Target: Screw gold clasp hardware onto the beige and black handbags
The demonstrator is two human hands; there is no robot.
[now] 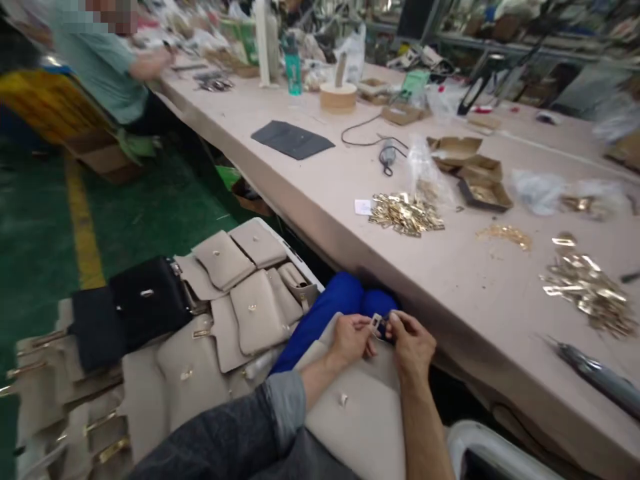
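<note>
A beige bag [363, 430] with a small metal clasp lies across my lap. Above its far edge, my left hand [353, 337] pinches a small rectangular metal fitting [375, 323] between thumb and fingers. Close beside it, my right hand [413, 340] is closed at the fingertips around something small and dark that I cannot make out. The two hands almost meet over the bag. To the left, several beige bags [255, 310] and a black bag [147, 300] are stacked, their flaps laid back.
The long table [310, 187] holds a heap of gold metal fittings [405, 215], another metal heap [590, 287], small open boxes [483, 190], a dark flat panel [293, 139] and an electric screwdriver [597, 377]. A person [103, 63] works at the far left end.
</note>
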